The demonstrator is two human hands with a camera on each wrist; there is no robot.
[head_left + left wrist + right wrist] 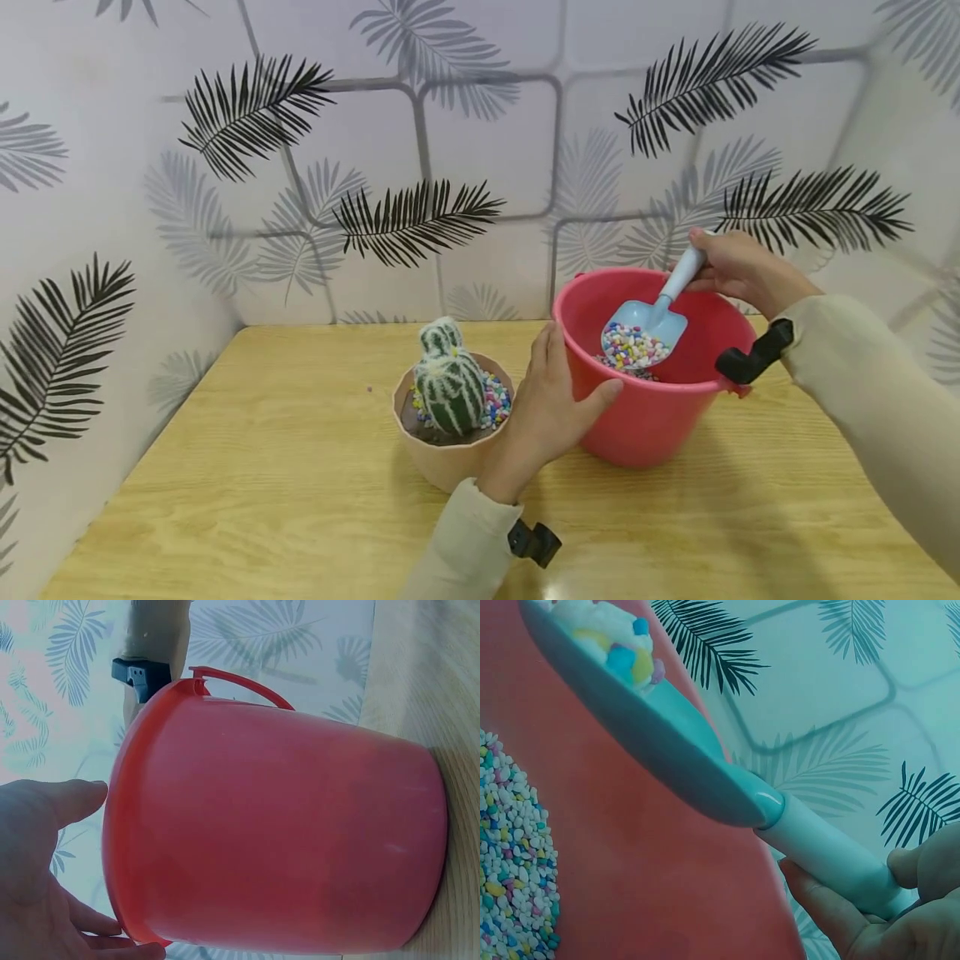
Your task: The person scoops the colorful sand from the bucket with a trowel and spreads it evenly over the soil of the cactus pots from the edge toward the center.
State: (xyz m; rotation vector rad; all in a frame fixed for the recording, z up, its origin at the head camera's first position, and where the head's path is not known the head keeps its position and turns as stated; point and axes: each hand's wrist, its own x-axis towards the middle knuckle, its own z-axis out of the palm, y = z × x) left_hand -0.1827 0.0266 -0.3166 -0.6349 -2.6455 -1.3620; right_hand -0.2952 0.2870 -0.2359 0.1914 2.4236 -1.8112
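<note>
My right hand (738, 268) grips the pale handle of a light blue toy shovel (647, 329), held over the red bucket (637, 429). Its scoop carries small coloured pebbles (628, 346). Inside the bucket, more mixed pebbles (510, 855) show in the right wrist view. My left hand (547, 400) rests against the bucket's near left rim, thumb and fingers spread apart. To the left of that hand stands a peach pot (442, 467) with a striped cactus (450, 387). Coloured pebbles cover part of the soil on the cactus's right side; brown soil shows at the front.
Everything stands on a light wooden table (247, 467). Behind it rises a wall (495, 142) with a dark leaf pattern. A tiny pink pebble (369, 389) lies left of the pot. The bucket's red handle (251, 686) hangs down its side.
</note>
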